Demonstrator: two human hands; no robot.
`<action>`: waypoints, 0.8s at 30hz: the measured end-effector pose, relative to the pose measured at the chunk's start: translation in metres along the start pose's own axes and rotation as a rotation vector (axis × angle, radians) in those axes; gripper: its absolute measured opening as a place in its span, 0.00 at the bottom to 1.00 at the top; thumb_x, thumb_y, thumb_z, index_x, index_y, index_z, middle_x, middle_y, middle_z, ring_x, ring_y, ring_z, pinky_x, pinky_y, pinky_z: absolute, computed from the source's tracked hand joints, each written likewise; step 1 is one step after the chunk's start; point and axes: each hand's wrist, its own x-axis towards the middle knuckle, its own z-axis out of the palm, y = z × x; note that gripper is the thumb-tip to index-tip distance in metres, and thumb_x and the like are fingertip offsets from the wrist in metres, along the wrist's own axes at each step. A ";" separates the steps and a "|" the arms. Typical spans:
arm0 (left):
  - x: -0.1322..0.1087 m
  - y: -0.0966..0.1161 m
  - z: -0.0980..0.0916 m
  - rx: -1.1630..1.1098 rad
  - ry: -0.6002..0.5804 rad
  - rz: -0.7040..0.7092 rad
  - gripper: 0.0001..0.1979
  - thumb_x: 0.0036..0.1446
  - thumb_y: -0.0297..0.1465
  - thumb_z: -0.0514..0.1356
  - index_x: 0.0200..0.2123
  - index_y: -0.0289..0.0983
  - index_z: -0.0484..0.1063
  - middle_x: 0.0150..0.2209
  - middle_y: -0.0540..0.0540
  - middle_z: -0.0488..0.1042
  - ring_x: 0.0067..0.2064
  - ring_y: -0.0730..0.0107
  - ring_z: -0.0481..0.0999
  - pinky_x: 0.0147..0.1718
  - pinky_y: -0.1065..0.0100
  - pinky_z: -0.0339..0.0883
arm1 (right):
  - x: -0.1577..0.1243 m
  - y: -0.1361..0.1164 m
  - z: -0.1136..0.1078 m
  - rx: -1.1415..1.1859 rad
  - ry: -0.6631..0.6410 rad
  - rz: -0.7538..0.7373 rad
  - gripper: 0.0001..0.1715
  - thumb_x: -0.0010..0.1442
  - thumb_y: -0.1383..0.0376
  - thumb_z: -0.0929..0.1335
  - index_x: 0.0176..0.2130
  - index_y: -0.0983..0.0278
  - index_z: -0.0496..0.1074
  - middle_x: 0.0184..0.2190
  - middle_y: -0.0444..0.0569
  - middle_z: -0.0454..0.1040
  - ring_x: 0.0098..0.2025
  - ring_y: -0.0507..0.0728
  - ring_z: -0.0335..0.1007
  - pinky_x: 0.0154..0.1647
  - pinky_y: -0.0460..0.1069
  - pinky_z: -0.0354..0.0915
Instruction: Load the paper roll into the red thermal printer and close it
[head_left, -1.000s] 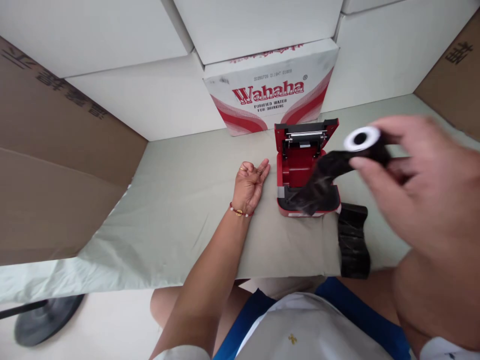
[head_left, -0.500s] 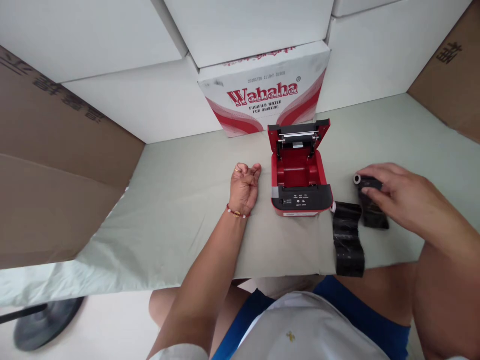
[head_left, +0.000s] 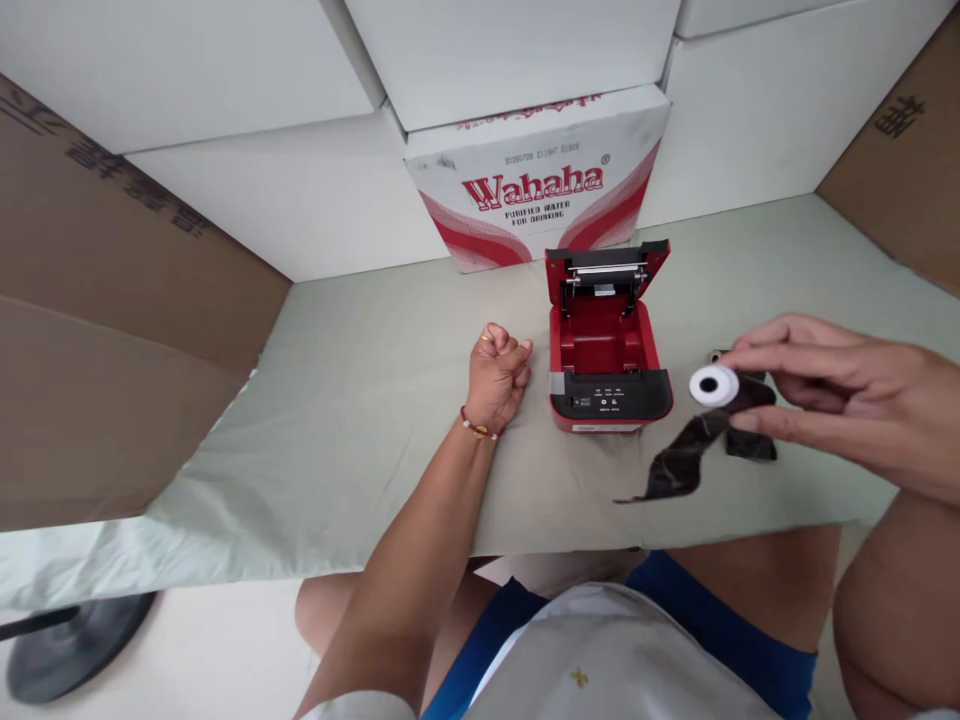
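A small red printer (head_left: 607, 365) with a black front panel stands on the table with its lid tilted open and its red bay empty. My left hand (head_left: 499, 380) rests just left of it, curled into a fist, with a ring and a beaded bracelet. To the right of the printer my right hand (head_left: 832, 400) pinches a black ribbon roll (head_left: 712, 386) with a white core end facing me. Its loose black strip (head_left: 675, 468) trails down to the table. A second black roll (head_left: 751, 443) lies on the table under my fingers.
The table has a pale green cloth (head_left: 360, 420). A Wahaha water carton (head_left: 536, 185) and white boxes stand along the back, with brown cardboard (head_left: 112, 330) on both sides. A black round stand base (head_left: 67, 650) sits on the floor at lower left.
My right hand came down from near the camera, set one black roll on the table right of the printer, and now holds up a roll with its strip trailing. My left hand closed into a fist.
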 end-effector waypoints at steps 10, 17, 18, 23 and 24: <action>0.004 -0.003 -0.001 -0.025 -0.038 -0.019 0.30 0.45 0.29 0.83 0.33 0.42 0.62 0.20 0.66 0.49 0.18 0.85 0.44 0.17 0.77 0.41 | 0.080 -0.060 0.049 -0.519 -0.116 0.050 0.09 0.64 0.62 0.72 0.45 0.56 0.83 0.41 0.51 0.84 0.28 0.57 0.70 0.25 0.53 0.54; -0.010 0.008 0.006 -0.083 -0.229 0.031 0.32 0.42 0.55 0.84 0.38 0.41 0.79 0.25 0.58 0.59 0.23 0.80 0.57 0.18 0.75 0.53 | 0.110 -0.077 0.063 -0.257 -0.270 0.053 0.20 0.68 0.65 0.71 0.56 0.55 0.84 0.51 0.49 0.85 0.47 0.63 0.82 0.41 0.54 0.70; -0.012 0.008 0.005 -0.075 -0.227 0.017 0.32 0.42 0.57 0.83 0.40 0.41 0.80 0.26 0.56 0.63 0.24 0.79 0.60 0.19 0.74 0.55 | 0.111 -0.077 0.065 -0.176 -0.246 0.027 0.21 0.67 0.66 0.71 0.57 0.55 0.84 0.52 0.48 0.85 0.49 0.63 0.82 0.45 0.54 0.72; -0.015 0.003 -0.003 -0.043 -0.253 -0.040 0.38 0.37 0.63 0.82 0.42 0.42 0.82 0.33 0.46 0.76 0.41 0.57 0.83 0.31 0.64 0.73 | 0.111 -0.082 0.076 0.083 -0.161 -0.031 0.24 0.67 0.70 0.69 0.58 0.55 0.84 0.57 0.48 0.85 0.55 0.62 0.81 0.57 0.55 0.73; -0.016 0.002 -0.004 -0.028 -0.279 -0.042 0.41 0.33 0.63 0.82 0.42 0.42 0.82 0.34 0.45 0.78 0.43 0.53 0.84 0.33 0.62 0.75 | 0.112 -0.085 0.077 0.093 -0.162 -0.034 0.24 0.67 0.70 0.69 0.58 0.57 0.84 0.58 0.49 0.84 0.56 0.63 0.81 0.58 0.55 0.73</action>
